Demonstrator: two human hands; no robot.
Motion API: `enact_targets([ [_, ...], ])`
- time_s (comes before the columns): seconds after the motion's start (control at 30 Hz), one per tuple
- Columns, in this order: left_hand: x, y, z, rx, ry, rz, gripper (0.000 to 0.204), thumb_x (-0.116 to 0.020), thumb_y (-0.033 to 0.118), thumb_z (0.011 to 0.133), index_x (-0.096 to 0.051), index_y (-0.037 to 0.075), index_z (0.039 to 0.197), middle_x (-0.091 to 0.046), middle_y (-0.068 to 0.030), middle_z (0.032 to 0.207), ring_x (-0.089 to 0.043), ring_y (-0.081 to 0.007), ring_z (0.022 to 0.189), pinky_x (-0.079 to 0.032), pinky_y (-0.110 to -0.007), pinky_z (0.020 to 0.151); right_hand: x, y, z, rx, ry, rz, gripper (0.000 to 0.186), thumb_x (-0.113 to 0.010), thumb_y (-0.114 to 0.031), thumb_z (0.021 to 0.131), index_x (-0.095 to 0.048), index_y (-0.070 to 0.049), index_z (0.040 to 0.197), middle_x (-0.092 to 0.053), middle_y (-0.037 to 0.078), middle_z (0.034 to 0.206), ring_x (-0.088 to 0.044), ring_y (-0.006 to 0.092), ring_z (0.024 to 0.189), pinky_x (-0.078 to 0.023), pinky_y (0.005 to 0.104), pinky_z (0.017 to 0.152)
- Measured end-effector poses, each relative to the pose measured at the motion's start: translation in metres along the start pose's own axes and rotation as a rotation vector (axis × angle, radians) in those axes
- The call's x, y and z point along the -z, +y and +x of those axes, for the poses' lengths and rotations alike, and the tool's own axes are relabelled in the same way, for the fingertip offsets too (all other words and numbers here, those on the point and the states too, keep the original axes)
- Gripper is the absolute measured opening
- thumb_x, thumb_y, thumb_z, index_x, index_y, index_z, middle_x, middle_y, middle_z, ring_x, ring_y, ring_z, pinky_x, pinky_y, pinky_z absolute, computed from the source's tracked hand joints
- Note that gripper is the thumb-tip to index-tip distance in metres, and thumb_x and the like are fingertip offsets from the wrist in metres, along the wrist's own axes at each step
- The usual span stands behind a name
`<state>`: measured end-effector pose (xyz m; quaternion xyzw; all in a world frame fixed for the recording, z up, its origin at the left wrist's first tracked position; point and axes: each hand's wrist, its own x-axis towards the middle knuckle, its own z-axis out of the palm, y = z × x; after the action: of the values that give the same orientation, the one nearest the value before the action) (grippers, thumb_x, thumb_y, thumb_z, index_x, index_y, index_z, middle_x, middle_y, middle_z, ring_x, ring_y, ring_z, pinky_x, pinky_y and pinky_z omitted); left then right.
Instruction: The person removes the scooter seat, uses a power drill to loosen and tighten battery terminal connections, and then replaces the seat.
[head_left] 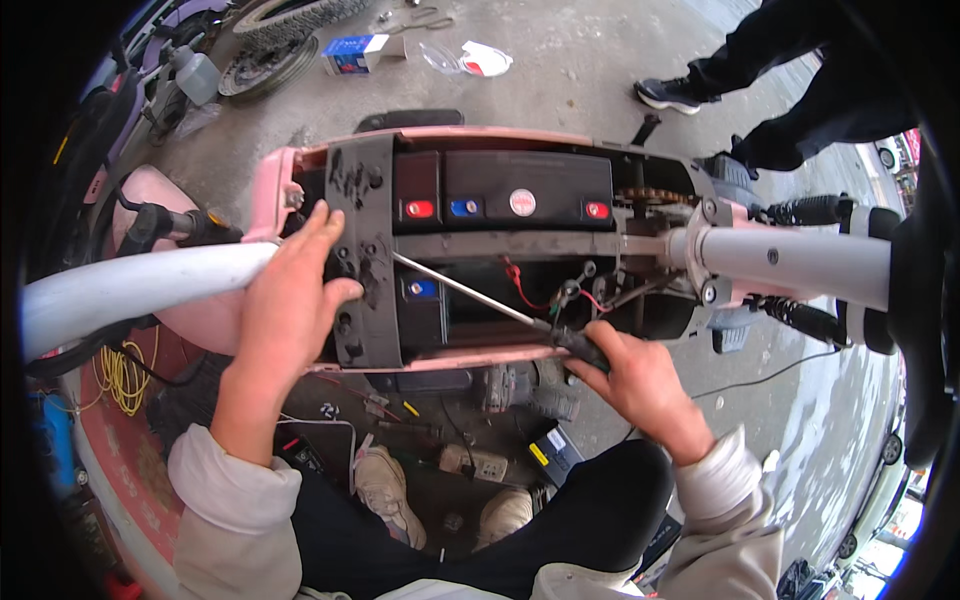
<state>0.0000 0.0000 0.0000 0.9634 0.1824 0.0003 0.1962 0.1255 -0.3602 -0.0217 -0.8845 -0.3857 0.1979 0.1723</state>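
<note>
My left hand (280, 300) lies with its fingers stretched out at the left end of a pink scooter body (275, 185). Its fingertips rest by the edge of a black crosspiece (365, 205). In my right hand (650, 385) is the dark handle of a long screwdriver (470, 293), its fingers wrapped round it. The shaft slants up to the left, and its end meets the crosspiece's right edge; the tip is hidden. Under it lies a black battery with a blue terminal (421, 288). Beyond the metal middle bar (510, 243), another black battery (530, 180) has red and blue terminals.
Loose wires (518, 285) stand out of the frame near my right hand. A grey tube (810, 262) runs right, a white one (150, 285) left. Another person's legs (780, 80) stand at the far right. A tyre (300, 22) and an open box (355, 55) lie beyond.
</note>
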Motion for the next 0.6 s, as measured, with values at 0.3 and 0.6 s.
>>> enact_targets([
  [0.3, -0.008, 0.0, 0.001, -0.003, 0.049, 0.06, 0.078, -0.082, 0.003, 0.077, -0.054, 0.003, 0.15, -0.051, -0.018, 0.158, -0.053, -0.0366, 0.142, -0.043, -0.041, 0.118, 0.062, 0.032, -0.18, -0.3, 0.07, 0.435, 0.037, -0.09, -0.012, 0.074, -0.067, -0.001, 0.101, -0.071, 0.013, 0.085, -0.069, 0.0229, 0.073, -0.055, 0.0369, 0.069],
  [0.6, -0.004, 0.031, -0.033, -0.201, -0.037, 0.23, 0.057, -0.077, 0.01, 0.085, -0.061, -0.002, 0.139, -0.058, -0.0241, 0.149, -0.055, -0.0386, 0.137, -0.044, -0.045, 0.117, 0.005, 0.018, -0.152, -0.289, 0.282, 0.394, 0.03, -0.085, -0.009, 0.076, -0.073, -0.003, 0.103, -0.071, 0.016, 0.092, -0.068, 0.0342, 0.085, -0.054, 0.042, 0.078],
])
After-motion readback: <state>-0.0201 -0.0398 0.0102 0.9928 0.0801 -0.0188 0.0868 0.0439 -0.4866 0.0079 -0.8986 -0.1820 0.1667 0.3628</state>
